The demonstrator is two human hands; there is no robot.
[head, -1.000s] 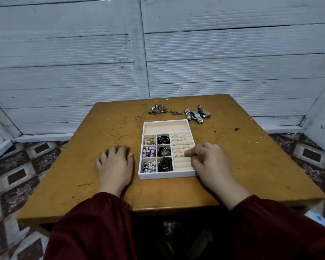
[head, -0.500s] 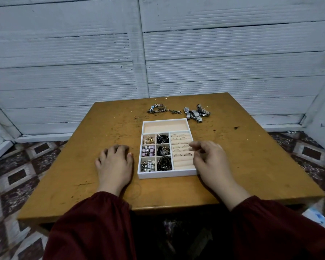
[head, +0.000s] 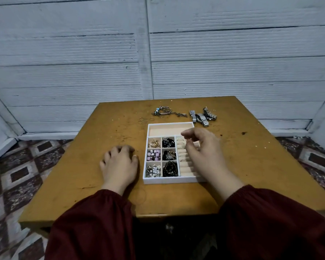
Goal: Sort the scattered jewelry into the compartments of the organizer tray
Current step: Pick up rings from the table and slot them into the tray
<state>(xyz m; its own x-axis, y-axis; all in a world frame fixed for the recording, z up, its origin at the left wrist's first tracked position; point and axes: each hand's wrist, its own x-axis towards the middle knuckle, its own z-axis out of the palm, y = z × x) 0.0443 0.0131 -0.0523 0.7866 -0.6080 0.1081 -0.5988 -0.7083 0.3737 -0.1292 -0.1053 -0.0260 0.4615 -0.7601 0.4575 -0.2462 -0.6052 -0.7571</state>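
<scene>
Right hand hovers over the right-hand ring-slot column of the organizer tray. Its fingers are loosely curled, thumb and forefinger apart, with nothing visible between them, so it reads as released. Left hand lies palm down on the worktop just left of the tray, fingertips slightly bent, grasping nothing.

The white tray sits mid-worktop with its near wall towards the person. Its long far compartment shows bare beige lining. There are six small squares:
- Far left: gold pieces.
- Middle left: lilac beads.
- Near left: pearls.
- Column beside these: dark jewelry in all three squares.

Several rings stand in the slots. The right hand partly hides that column.

Loose items lie on the worktop beyond the tray:
- A bangle and chain cluster.
- A few thin gold hoops, left of the tray's far corner.
- Metal watches, bunched together near the tray's far right corner.

Dark red sleeves cover both forearms. A white panelled wall stands behind, and patterned floor tiles show at both sides.
</scene>
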